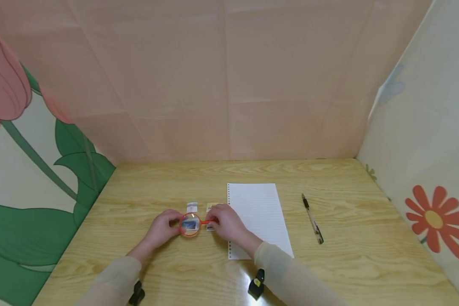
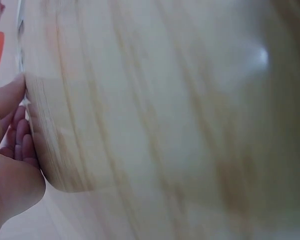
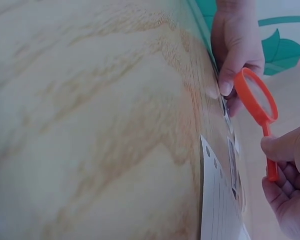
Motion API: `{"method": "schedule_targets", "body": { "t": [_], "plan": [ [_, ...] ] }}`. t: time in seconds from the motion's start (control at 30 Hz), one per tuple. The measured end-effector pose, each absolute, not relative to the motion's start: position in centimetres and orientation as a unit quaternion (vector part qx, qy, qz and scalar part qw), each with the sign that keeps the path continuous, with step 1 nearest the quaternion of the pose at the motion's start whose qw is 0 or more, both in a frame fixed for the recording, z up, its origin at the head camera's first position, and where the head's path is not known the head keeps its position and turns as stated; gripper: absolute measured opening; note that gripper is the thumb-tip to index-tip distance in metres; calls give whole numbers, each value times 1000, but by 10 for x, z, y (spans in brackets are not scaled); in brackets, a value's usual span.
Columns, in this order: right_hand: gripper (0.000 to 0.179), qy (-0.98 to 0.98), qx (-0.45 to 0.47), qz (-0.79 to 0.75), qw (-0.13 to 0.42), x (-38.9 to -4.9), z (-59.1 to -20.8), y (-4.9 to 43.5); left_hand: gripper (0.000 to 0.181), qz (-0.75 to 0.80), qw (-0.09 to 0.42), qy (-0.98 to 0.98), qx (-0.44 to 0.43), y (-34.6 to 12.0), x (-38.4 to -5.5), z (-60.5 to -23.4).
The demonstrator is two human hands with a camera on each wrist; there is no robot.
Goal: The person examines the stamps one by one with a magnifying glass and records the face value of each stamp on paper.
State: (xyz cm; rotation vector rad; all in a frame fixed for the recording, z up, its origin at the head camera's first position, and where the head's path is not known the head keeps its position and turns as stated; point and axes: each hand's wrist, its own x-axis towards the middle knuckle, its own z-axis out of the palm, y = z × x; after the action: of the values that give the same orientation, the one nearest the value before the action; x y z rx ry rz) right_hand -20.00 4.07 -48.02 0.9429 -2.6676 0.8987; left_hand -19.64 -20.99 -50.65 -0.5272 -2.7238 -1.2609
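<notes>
In the head view, the right hand (image 1: 225, 222) pinches the handle of a red-orange magnifying glass (image 3: 257, 97) between thumb and fingers. Its round lens is over a small picture card (image 1: 192, 225), which shows through the glass. At the left edge of that card, the left hand (image 1: 163, 227) has thumb and fingertips around it, close beside the lens rim. The left wrist view catches this hand's curled fingers (image 2: 22, 140) low at the table surface. Another small card (image 1: 210, 227) is partly hidden beneath the right hand.
A pale small card (image 1: 192, 207) lies just beyond the lens. To the right is a lined sheet of paper (image 1: 258, 216) with punched holes, the right forearm crossing its lower part. Farther right, a black-and-clear pen (image 1: 312, 219) lies on the wooden table (image 1: 352, 263).
</notes>
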Motion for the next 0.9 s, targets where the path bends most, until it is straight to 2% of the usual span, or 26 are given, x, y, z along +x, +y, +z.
{"method": "schedule_targets", "body": {
  "t": [0.3,0.6,0.9],
  "plan": [
    [11,-894,316,302,96,-200,-481,43,25,-418,48,-889,-182,-210,-197,-508],
    [10,-897,303,310,84,-201,-485,47,25,-420,45,-888,-184,-211,-197,-507],
    [12,-896,258,355,74,-205,-486,84,25,-412,21,-895,-172,-211,-196,-505]
  ]
}}
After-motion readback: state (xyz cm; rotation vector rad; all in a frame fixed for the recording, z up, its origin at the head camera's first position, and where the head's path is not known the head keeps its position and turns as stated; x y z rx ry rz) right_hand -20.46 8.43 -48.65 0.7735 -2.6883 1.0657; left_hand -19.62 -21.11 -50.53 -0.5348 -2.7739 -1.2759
